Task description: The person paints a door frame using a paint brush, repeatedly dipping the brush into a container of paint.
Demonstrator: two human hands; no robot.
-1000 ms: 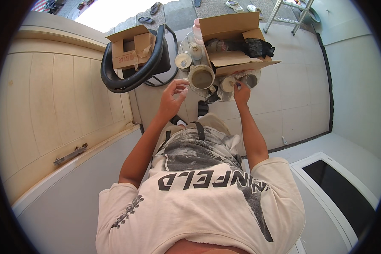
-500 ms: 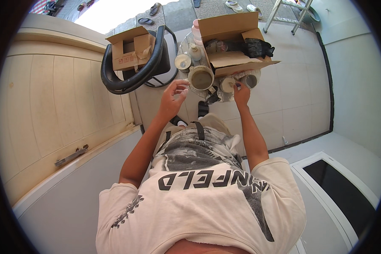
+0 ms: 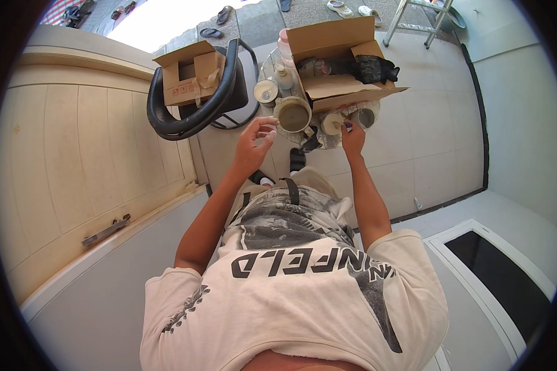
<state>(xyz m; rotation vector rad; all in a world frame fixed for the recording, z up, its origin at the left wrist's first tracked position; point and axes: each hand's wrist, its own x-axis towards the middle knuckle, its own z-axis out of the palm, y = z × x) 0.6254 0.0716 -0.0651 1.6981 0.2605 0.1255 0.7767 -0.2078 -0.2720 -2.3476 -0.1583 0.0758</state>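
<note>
My left hand [image 3: 255, 141] is open, fingers slightly bent, beside the grimy grey pot [image 3: 294, 114]; I cannot tell whether the fingertips touch it. My right hand [image 3: 353, 137] is closed, its fingertips pinched on something small and dark at the pale round container [image 3: 332, 122]. Right of that is a metal can [image 3: 365, 117]. A lidded tin [image 3: 265, 91], a pale pump bottle [image 3: 283, 76] and a dark crumpled item [image 3: 309, 141] surround the pot. They stand on a small round table [image 3: 270, 60] with an open cardboard box [image 3: 333, 37] holding black plastic.
A black chair [image 3: 179, 127] holding a smaller box [image 3: 185, 89] stands left of the table, by a cream door [image 3: 86, 142]. An aluminium ladder [image 3: 408, 25] is at the back right, a white-framed dark panel [image 3: 495, 272] at lower right. Several shoes [image 3: 210, 33] lie beyond.
</note>
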